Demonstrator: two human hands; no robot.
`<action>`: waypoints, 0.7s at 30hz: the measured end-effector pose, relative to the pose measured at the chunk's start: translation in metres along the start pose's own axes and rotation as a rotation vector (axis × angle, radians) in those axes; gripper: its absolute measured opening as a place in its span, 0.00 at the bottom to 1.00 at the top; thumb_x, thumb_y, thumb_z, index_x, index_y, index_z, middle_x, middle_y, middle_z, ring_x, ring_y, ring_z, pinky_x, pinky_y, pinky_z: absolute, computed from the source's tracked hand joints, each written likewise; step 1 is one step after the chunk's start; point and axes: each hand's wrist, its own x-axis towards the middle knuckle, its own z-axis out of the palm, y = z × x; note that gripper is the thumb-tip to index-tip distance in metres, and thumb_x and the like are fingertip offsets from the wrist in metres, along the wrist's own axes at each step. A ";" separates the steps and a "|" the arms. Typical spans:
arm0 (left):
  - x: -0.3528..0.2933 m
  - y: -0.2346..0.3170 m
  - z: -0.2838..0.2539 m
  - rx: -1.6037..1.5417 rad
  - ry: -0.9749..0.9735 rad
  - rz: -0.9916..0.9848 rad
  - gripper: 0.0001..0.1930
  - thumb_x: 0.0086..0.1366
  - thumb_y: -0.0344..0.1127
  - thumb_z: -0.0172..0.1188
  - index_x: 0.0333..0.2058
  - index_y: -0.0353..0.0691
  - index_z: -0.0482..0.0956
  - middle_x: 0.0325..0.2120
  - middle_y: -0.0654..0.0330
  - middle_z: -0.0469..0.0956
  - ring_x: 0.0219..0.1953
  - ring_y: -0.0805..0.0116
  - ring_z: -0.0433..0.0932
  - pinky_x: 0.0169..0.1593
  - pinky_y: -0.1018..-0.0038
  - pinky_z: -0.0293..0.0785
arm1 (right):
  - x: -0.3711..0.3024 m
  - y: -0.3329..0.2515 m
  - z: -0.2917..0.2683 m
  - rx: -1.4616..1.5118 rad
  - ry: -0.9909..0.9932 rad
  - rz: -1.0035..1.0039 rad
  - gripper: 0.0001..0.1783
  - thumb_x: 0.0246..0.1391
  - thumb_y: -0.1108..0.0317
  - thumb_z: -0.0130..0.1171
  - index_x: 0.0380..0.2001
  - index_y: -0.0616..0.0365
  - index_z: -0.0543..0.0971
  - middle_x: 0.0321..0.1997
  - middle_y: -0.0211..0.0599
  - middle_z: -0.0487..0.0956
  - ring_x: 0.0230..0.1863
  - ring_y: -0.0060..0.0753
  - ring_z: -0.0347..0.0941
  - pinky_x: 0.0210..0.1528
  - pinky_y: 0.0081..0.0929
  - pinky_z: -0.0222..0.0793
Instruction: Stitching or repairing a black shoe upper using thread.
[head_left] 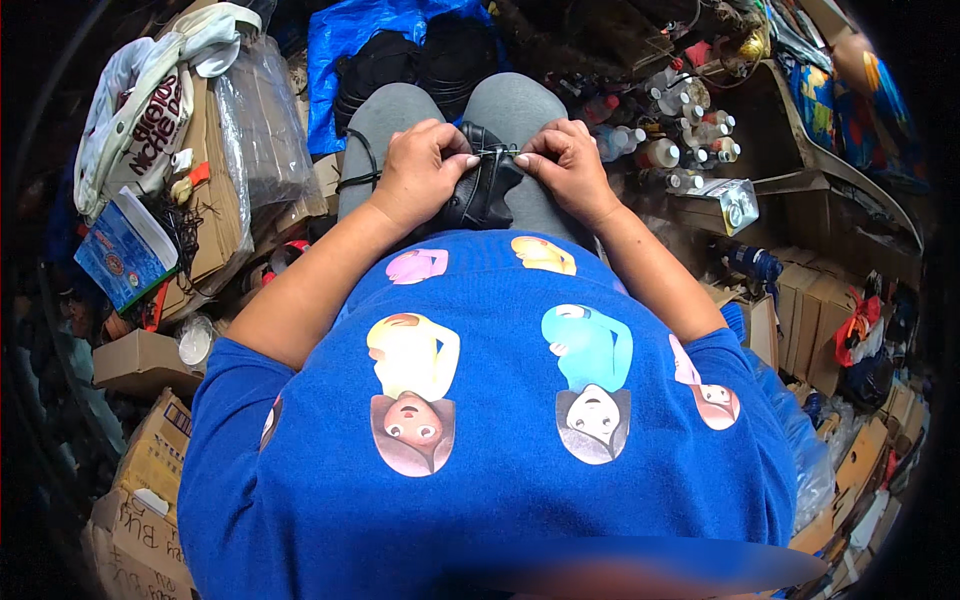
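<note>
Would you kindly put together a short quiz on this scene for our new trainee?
1. What colour is the item between the left hand and the right hand: a) black, b) yellow, c) white?
2. True or false: the bottles are on the person's right.
3. What spans the gap between the fingers of the two hands?

Key: 1. a; 2. true; 3. a thin strand, its material unclear.
</note>
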 end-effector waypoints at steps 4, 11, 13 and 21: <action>0.003 -0.001 0.004 -0.026 -0.004 -0.003 0.08 0.50 0.30 0.65 0.24 0.34 0.76 0.23 0.53 0.75 0.27 0.58 0.75 0.31 0.67 0.68 | -0.001 -0.002 0.002 0.019 -0.006 0.000 0.07 0.39 0.61 0.68 0.21 0.50 0.81 0.28 0.29 0.76 0.39 0.36 0.66 0.44 0.34 0.56; 0.011 0.002 0.003 0.012 -0.014 0.041 0.08 0.50 0.30 0.65 0.24 0.33 0.75 0.23 0.53 0.74 0.26 0.58 0.75 0.31 0.67 0.68 | 0.003 -0.003 0.006 0.012 0.030 -0.040 0.08 0.41 0.62 0.66 0.22 0.53 0.80 0.27 0.29 0.76 0.38 0.34 0.67 0.44 0.32 0.57; 0.017 0.004 0.000 0.126 0.021 0.205 0.08 0.50 0.30 0.65 0.23 0.33 0.74 0.22 0.54 0.75 0.27 0.58 0.75 0.32 0.66 0.68 | 0.004 -0.001 0.007 -0.001 0.048 -0.074 0.07 0.41 0.66 0.66 0.22 0.56 0.79 0.26 0.30 0.76 0.36 0.32 0.67 0.42 0.30 0.59; 0.039 0.003 -0.017 0.037 -0.210 0.058 0.08 0.45 0.28 0.68 0.26 0.38 0.80 0.27 0.59 0.76 0.36 0.63 0.75 0.40 0.71 0.69 | 0.023 0.002 -0.002 0.189 -0.089 0.002 0.11 0.39 0.58 0.69 0.21 0.51 0.80 0.27 0.28 0.76 0.38 0.31 0.68 0.45 0.31 0.58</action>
